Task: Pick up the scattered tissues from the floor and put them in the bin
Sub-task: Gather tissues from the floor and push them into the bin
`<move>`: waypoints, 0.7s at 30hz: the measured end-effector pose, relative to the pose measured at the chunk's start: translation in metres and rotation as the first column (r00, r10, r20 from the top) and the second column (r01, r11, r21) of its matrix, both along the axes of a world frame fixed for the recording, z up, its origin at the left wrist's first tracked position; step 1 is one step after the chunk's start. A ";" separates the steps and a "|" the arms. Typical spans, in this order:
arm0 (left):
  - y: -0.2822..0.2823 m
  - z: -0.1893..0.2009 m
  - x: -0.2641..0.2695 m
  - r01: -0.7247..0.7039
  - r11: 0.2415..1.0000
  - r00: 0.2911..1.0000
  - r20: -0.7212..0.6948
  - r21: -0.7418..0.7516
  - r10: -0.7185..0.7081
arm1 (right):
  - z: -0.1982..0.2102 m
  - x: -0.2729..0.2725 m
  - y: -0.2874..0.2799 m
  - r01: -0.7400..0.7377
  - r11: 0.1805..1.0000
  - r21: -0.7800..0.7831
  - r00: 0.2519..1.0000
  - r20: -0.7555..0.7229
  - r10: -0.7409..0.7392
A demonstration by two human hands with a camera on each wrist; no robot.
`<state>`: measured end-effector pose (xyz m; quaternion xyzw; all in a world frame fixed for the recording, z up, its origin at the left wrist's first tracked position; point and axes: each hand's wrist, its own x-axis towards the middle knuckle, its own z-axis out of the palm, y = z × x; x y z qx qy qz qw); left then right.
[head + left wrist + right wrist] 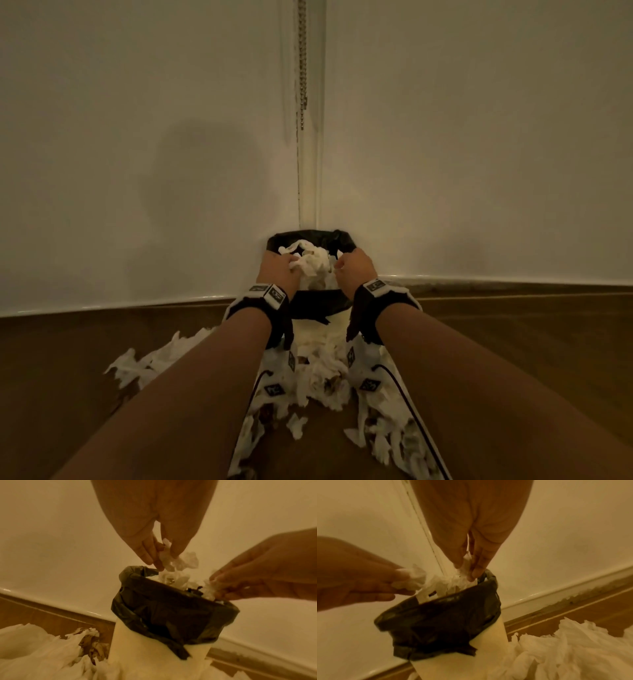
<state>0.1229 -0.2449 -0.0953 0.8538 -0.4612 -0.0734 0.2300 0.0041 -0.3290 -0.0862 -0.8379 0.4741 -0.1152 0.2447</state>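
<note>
- Drop step: left hand [281,269] and right hand [354,267] each pinch tissues [173,559] over the bin [310,306], frame centre.
- Next, likely: let go, then gather the floor pile [318,380], lower centre.

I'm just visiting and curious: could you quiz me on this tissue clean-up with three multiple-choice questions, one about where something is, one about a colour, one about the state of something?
1. Where does the bin stand?
A. In the corner where two walls meet
B. In the middle of the room
C. On a table

2. What colour is the bin liner?
A. White
B. Black
C. Blue

3. What is the left hand doing?
A. Resting flat on the floor
B. Hanging idle and empty
C. Holding a tissue over the bin

Answers: 1 A, the walls join right behind it. 2 B, dark plastic folds over the rim. 3 C, its fingers pinch crumpled white paper above the opening.
</note>
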 end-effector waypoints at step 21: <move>0.041 -0.059 -0.037 0.048 0.995 0.982 0.185 -0.089 -0.031 | -0.041 -0.016 0.037 0.077 0.971 -0.227 0.994 -0.064 -0.094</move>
